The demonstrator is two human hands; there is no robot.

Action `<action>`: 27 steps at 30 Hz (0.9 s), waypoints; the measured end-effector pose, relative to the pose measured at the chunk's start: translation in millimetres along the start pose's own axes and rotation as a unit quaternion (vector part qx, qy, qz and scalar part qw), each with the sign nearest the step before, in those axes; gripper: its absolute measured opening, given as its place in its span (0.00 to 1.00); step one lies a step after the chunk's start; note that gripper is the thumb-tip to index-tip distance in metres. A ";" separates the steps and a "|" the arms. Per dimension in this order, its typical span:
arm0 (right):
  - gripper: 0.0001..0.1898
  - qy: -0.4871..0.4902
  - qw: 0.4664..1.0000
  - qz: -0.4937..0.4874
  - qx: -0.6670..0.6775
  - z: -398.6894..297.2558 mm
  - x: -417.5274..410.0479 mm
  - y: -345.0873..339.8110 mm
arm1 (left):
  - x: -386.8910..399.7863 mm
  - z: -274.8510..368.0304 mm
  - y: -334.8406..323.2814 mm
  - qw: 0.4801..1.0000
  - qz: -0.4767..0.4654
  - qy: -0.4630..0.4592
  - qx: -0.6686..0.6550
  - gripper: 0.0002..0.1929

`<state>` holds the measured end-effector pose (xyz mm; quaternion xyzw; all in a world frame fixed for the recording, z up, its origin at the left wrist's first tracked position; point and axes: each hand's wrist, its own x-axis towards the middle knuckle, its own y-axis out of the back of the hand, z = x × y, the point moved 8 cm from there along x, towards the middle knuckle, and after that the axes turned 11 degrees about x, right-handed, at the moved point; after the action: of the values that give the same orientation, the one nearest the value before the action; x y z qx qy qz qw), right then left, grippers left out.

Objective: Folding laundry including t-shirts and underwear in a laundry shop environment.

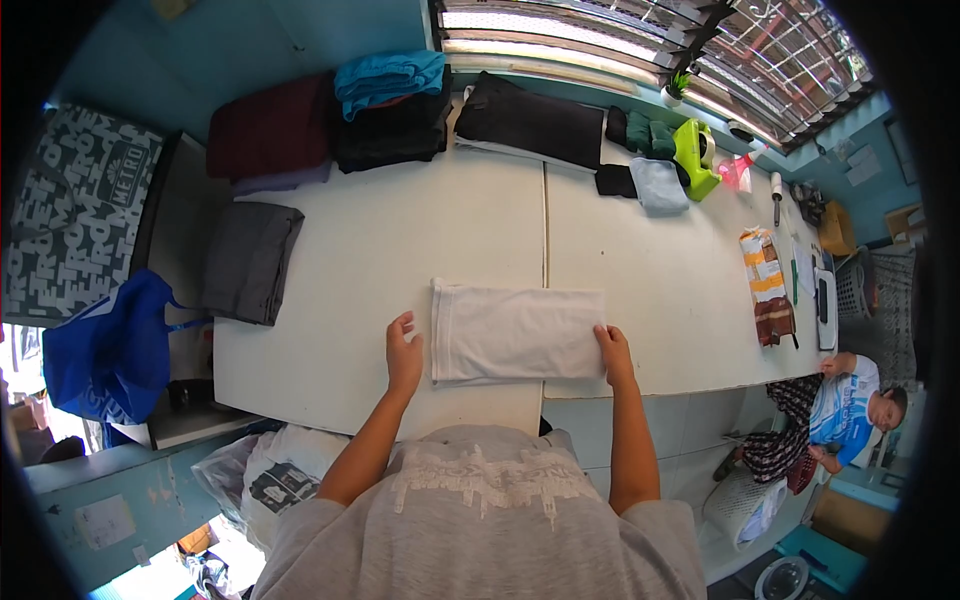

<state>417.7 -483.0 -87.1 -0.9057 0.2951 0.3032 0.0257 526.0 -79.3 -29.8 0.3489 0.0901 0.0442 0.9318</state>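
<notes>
A white folded cloth garment (517,334) lies flat in front of me, across the seam between two white table sections. My right hand (616,355) is at its right edge, the thumb on top of the fabric and the fingers along the side, pinching that edge. Just left of the cloth, my left hand (405,358) hovers with fingers apart, touching nothing. The layered folds of the garment show along its left side.
Folded dark trousers (251,262) lie at the left, with stacked clothes (390,112) behind. A black folded garment (532,120), a lime-green tape dispenser (697,159) and a pink spray bottle (739,171) line the back. A person (844,412) sits at the right.
</notes>
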 end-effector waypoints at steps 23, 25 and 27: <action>0.06 0.567 0.601 -0.264 -0.498 -165.0 -126.0 -96.8 | 40.5 29.0 -78.8 0.591 -0.178 0.176 -0.766 0.39; 0.07 0.552 0.681 -0.141 -0.460 -141.1 -90.1 -71.0 | 34.0 -6.2 -74.2 0.638 -0.222 0.213 -0.705 0.40; 0.05 0.436 0.812 -0.078 -0.381 -88.5 -48.1 -47.0 | 33.9 -9.4 -73.4 0.701 -0.244 0.227 -0.630 0.41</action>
<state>460.0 -439.2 5.9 -0.8999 0.0648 -0.0380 -0.4296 558.8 -123.5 -89.7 -0.3744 0.3318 -0.0605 0.8638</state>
